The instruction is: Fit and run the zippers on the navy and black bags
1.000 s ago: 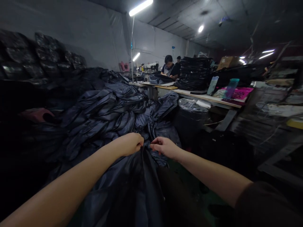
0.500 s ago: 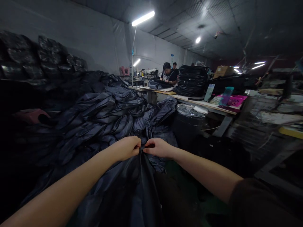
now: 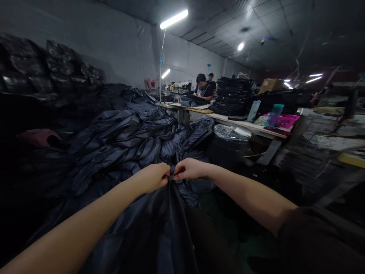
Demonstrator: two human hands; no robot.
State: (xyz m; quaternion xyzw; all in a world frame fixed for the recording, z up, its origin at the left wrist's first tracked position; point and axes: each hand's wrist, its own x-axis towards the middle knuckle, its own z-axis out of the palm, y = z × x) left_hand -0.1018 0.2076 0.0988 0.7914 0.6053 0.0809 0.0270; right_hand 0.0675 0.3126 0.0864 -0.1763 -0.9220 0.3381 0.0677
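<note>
A long, dark navy fabric piece (image 3: 164, 224) hangs in folds from my fingertips towards the bottom of the view. It looks sewn, with a seam or edge running down from the held end, but its exact kind is too dark to make out. My left hand (image 3: 154, 178) is closed in a pinch on its upper end. Close beside it, my right hand (image 3: 191, 169) pinches the same end between thumb and fingers, a small gap apart from the left. Whatever small part lies between the fingertips is hidden. Behind both hands rises a heap of similar shiny dark fabric pieces (image 3: 119, 133).
To the right, a worktable (image 3: 261, 128) bears a stack of black pieces (image 3: 232, 97), bottles and a pink basket (image 3: 285, 121). Below it stands a plastic-lined bin (image 3: 228, 142). Two people (image 3: 203, 89) are at the far tables. Wrapped bundles (image 3: 25, 64) line the left wall.
My right hand has risen slightly, its fingertips still at the fabric's upper end. The left hand has stayed nearly in place. The view has shifted a little.
</note>
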